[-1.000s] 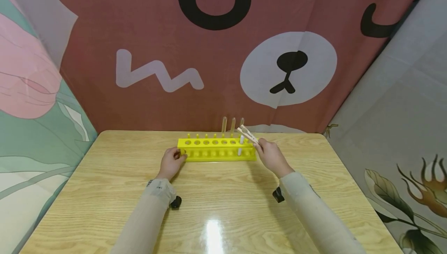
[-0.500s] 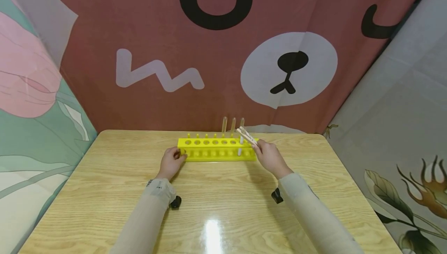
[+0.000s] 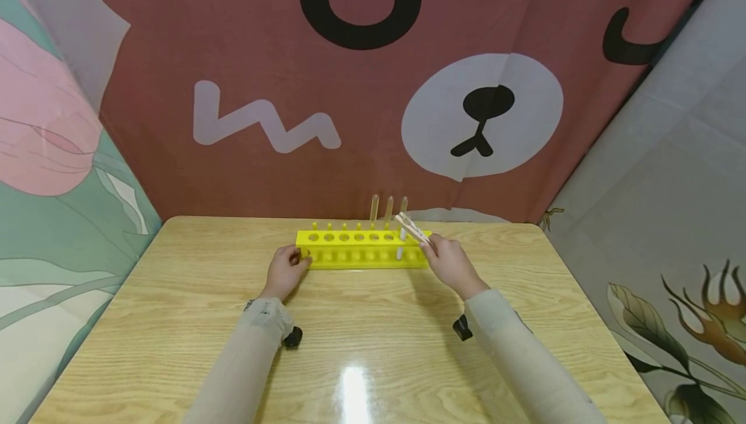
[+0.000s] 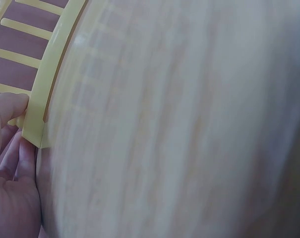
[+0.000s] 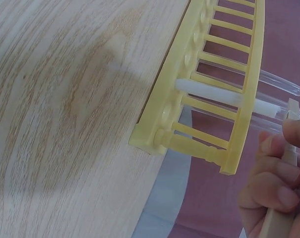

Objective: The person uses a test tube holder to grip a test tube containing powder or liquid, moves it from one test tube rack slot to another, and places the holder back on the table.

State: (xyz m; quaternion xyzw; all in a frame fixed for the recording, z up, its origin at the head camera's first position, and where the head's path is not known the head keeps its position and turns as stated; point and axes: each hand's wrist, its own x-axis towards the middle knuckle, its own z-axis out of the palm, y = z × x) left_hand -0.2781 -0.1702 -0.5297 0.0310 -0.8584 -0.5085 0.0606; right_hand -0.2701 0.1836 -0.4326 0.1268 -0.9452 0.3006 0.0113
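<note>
A yellow test tube rack (image 3: pixel 352 243) stands on the wooden table, its left end gripped between the thumb and fingers of my left hand (image 3: pixel 284 273). In the left wrist view, the fingers (image 4: pixel 23 158) lie against the rack's end. My right hand (image 3: pixel 450 262) holds a wooden test tube clamp (image 3: pixel 411 227) slanting over the rack's right part. Upright in a hole there is a test tube with white contents (image 5: pixel 209 91). The clamp's jaws are at this tube's upper end; whether they squeeze it, I cannot tell. The rack's far right end is partly hidden by the right hand.
Along the rack's back, clear test tubes (image 3: pixel 375 208) stand with their rounded ends up. Bare pegs (image 3: pixel 329 226) run to their left. Behind the table (image 3: pixel 373 320) hangs a reddish-brown curtain (image 3: pixel 262 184), close to its back edge.
The right hand and clamp have shifted very slightly left and down since one second ago. The left hand, rack and tubes look the same.
</note>
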